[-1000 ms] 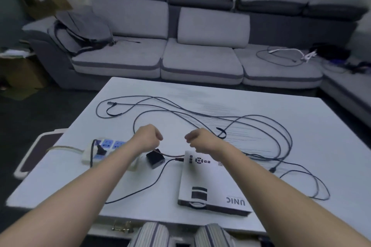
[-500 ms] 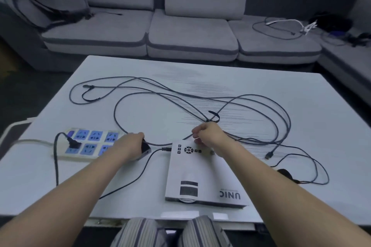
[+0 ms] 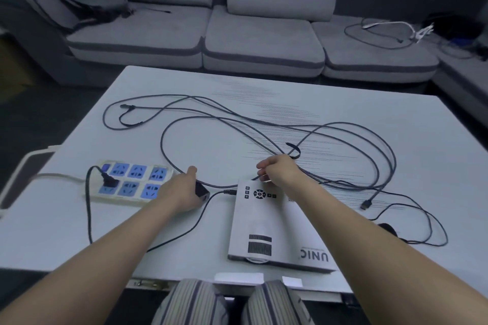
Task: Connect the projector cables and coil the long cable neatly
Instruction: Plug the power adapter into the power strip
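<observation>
A white projector (image 3: 266,227) lies on the white table (image 3: 396,258) near its front edge. A long dark cable (image 3: 343,137) sprawls in loose loops across the table behind it, with one free plug (image 3: 366,204) lying to the right. My right hand (image 3: 280,171) pinches this cable just behind the projector's back edge. My left hand (image 3: 182,192) rests over a black power adapter (image 3: 202,191), whose thin lead runs into the projector's left rear corner. Whether the fingers grip the adapter is hidden.
A power strip (image 3: 129,183) with blue sockets and one black plug in it lies left of my left hand. A small dark object (image 3: 386,227) sits by the thin cable at the right. A grey sofa (image 3: 264,42) with more cables stands behind the table.
The view has tilted down and closer. My left hand dropped onto the black adapter and my right hand took hold of the long cable behind the projector.
</observation>
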Tool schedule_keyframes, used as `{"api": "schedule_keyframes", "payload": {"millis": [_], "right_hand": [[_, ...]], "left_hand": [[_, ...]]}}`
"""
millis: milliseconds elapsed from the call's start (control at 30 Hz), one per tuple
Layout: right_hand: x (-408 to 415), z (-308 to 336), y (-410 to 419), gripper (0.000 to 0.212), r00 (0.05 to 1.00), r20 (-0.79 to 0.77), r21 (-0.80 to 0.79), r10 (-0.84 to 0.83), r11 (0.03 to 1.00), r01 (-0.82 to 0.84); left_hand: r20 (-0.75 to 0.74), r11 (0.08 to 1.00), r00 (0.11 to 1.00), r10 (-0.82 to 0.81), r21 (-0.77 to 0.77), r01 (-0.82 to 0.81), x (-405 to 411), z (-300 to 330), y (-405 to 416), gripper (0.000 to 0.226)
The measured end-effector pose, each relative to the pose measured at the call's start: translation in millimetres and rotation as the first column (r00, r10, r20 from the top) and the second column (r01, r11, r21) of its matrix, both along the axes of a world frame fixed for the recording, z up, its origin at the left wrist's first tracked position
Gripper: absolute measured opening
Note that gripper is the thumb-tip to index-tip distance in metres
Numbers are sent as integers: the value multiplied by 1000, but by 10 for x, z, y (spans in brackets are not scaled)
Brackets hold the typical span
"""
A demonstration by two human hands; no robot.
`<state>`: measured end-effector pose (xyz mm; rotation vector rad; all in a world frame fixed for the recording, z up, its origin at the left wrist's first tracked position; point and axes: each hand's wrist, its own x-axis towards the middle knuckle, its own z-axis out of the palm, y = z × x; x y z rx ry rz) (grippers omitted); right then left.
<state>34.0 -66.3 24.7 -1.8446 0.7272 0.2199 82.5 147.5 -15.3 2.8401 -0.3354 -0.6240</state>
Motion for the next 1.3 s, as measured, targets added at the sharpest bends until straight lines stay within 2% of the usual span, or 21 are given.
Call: {"api": "schedule_keyframes", "payload": {"millis": [200, 300, 367, 467, 533, 600, 633, 767, 933, 1000, 1067, 1133, 1200, 1267, 1300], "right_hand": [[-108, 163, 19, 27, 999, 24, 51, -22, 998, 20], [-164, 271, 14, 29, 999, 39, 48, -23, 999, 21], [-194, 336, 8, 30, 999, 46, 46, -29, 999, 27], [-237, 385, -13, 29, 999, 49, 36, -16, 999, 15], [-260, 366, -39, 30, 999, 51, 18, -15, 1000, 14], [-268, 307, -78, 31, 998, 56, -22, -17, 1000, 18], [-266, 270, -102, 31, 998, 56, -62, -13, 998, 16], [-244, 73, -248, 28, 998, 37, -300, -47, 952, 56], [-264, -114, -575, 26, 994, -93, -500, -58, 866, 3], [-304, -166, -758, 16, 985, -153, -543, -75, 839, -20], [-372, -210, -926, 22, 971, -209, -586, -120, 810, -26], [-454, -239, -1061, 30, 953, -269, -604, -137, 795, -56], [-528, -269, -1157, 27, 925, -355, -590, -138, 800, -107], [-580, -309, -1245, 9, 902, -400, -578, -165, 809, -108], [-589, -321, -1283, 12, 889, -418, -587, -186, 803, -108]], "left_hand": [[-152, 975, 977, 147, -146, -169, 7, 311, -21, 62], [-137, 961, 974, 182, -186, -206, 7, 470, -97, 48], [-98, 970, 982, 161, -166, -175, -9, 548, -146, 40], [-49, 989, 991, 121, -79, -125, -45, 575, -145, 46], [-22, 995, 995, 96, -17, -97, -82, 521, -103, 41], [-18, 996, 996, 82, 17, -82, -128, 415, -39, 25], [-16, 997, 997, 78, 30, -77, -149, 349, -10, 26], [23, 996, 999, 41, 78, -43, -191, 82, 60, 44], [105, 993, 994, 43, 100, -54, -186, -115, 36, 51], [131, 995, 990, 45, 86, -56, -172, -136, 20, 50], [107, 994, 994, 37, 97, -47, -147, -122, -4, 50], [28, 993, 999, 27, 115, -30, -114, -60, -32, 50], [-33, 989, 999, 9, 146, -4, -86, 40, -73, 48], [-15, 978, 1000, -23, 209, 26, -74, 145, -147, 42], [24, 971, 999, -34, 238, 27, -65, 194, -191, 37]]}}
